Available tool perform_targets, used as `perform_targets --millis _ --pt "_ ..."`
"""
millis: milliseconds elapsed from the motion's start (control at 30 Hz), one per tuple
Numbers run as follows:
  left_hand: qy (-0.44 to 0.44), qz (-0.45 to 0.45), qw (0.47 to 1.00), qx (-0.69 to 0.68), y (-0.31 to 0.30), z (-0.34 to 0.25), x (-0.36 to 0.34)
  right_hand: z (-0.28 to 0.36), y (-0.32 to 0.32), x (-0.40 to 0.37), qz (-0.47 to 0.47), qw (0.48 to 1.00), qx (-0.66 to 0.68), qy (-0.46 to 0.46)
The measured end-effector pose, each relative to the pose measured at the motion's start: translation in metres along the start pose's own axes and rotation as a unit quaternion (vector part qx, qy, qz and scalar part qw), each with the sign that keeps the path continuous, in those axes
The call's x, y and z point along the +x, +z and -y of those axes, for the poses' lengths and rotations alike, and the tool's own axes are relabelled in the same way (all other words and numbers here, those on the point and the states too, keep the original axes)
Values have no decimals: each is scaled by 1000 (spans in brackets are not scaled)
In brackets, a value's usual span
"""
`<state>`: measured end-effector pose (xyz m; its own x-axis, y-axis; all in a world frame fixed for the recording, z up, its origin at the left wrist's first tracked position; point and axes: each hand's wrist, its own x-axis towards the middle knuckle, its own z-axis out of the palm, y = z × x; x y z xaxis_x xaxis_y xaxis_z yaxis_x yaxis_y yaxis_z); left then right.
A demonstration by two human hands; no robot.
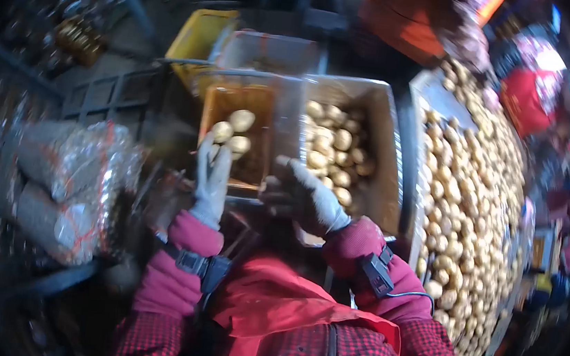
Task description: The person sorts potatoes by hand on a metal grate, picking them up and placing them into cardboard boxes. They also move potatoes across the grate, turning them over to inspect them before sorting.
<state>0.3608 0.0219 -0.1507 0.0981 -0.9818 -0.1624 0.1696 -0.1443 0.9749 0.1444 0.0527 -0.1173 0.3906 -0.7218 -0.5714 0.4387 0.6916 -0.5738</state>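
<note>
My left hand (211, 184), in a pale glove, reaches over the near left edge of an orange-lined box (264, 113), its fingers stretched and apart, touching or close to the lowest of several round, pale yellow potatoes (241, 120). Whether it grips one is unclear, but the fingers look spread. My right hand (307, 194), gloved too, is between that box and a cardboard box (388, 154) lined with clear plastic. Its fingers point left and are blurred and dark, so any hold is hidden. Several more potatoes (342, 140) lie in the cardboard box.
A long table edge (415, 212) borders a big heap of potatoes (458, 252) on the right. Yellow (199, 37) and grey (267, 50) crates stand behind the boxes. Plastic-wrapped rolls (58, 189) lie at left. A red bag (526, 99) is at upper right.
</note>
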Motion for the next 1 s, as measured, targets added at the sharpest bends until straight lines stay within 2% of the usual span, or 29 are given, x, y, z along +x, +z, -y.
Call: perform_targets --millis 33,100,167,200,233,267,333,367,433,467,500,567,600,633,700,733,767,867,900,967,1000 --pt "15 58 997 52 -6 14 -1 -2 -4 -22 -7 1000 16 4" --pt "-26 73 995 59 19 15 -15 -5 -14 -64 -86 995 34 49" --pt "-33 101 993 57 50 30 -21 -29 -39 -86 -60 992 109 -8" --pt "22 150 987 59 78 27 -28 -39 -49 -97 -49 987 146 -35" --pt "77 196 976 55 105 23 -36 -35 -44 -121 -89 982 157 -51" --pt "94 258 958 81 131 18 -45 -26 -41 -145 -122 978 154 -71" --pt "134 361 913 136 174 9 -62 -26 -47 -184 -165 970 125 -123" --pt "174 377 892 179 197 14 -71 -29 -54 -200 -181 961 154 -143" --pt "272 456 823 204 229 23 -89 -44 -68 -232 -206 938 207 -187" --pt "347 469 785 208 247 15 -106 -51 -68 -253 -231 928 182 -229" --pt "377 493 755 211 262 13 -120 -66 -80 -267 -252 911 199 -261" --pt "438 535 692 205 288 19 -148 -103 -111 -291 -164 872 293 -356" --pt "435 565 674 193 303 14 -167 -102 -98 -319 -238 847 287 -379" --pt "426 608 631 224 315 5 -183 -112 -99 -338 -262 832 286 -397" --pt "449 652 581 188 341 10 -212 -143 -112 -367 -281 785 317 -453" --pt "459 666 552 200 354 9 -228 -157 -109 -384 -331 759 309 -468" --pt "480 669 528 206 367 17 -242 -159 -105 -400 -411 755 229 -456" --pt "526 674 486 184 406 26 -284 -201 -116 -425 -483 698 184 -495" --pt "544 678 463 173 419 32 -295 -208 -119 -431 -486 689 207 -496" --pt "575 681 358 279 444 49 -304 -219 -123 -439 -485 673 258 -495" --pt "630 637 373 242 456 63 -302 -226 -128 -438 -464 669 271 -514"
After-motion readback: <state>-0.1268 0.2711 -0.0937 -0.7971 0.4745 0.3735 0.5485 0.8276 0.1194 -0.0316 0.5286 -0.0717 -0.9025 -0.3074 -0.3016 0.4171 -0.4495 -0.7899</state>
